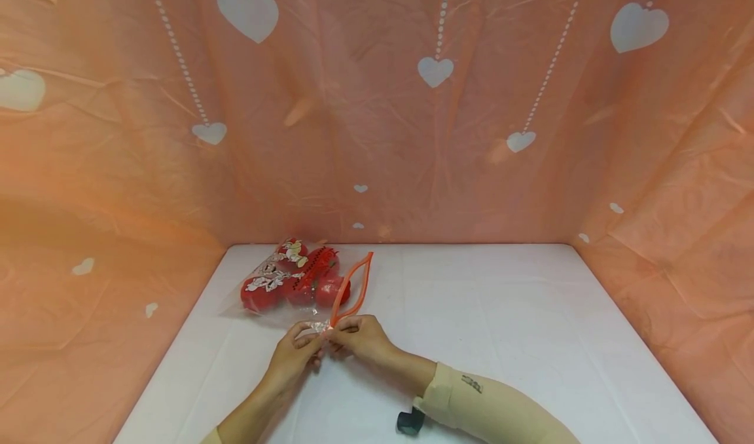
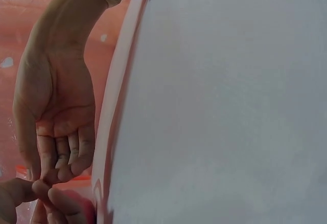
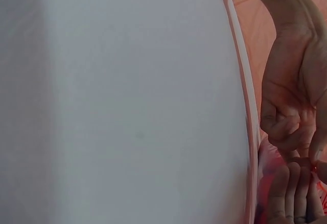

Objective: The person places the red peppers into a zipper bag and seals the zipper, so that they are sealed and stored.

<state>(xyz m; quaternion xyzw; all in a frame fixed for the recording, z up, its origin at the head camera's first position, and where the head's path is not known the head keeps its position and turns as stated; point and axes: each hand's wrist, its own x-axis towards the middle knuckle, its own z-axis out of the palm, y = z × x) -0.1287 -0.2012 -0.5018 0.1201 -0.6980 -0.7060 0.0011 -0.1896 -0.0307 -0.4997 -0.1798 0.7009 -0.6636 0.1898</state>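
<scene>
A clear plastic bag [image 1: 277, 316] with cartoon figures printed on it lies at the left of the white table, several round red fruits [image 1: 333, 291] inside. Along its right edge run orange zip strips [image 1: 365, 287], bowed apart in the middle and meeting at both ends. My left hand [image 1: 292, 355] pinches the bag's near corner between thumb and fingers. Beside it, thumb to thumb, my right hand [image 1: 365, 339] pinches the near end of the orange strips. Curled fingers hide the exact spot they grip.
Under the right sleeve [image 1: 495, 405] shows a small black device [image 1: 410, 422]. White cloth covers the table [image 1: 501, 326]. Orange curtains [image 1: 400, 136] with white hearts stand at the back and both sides.
</scene>
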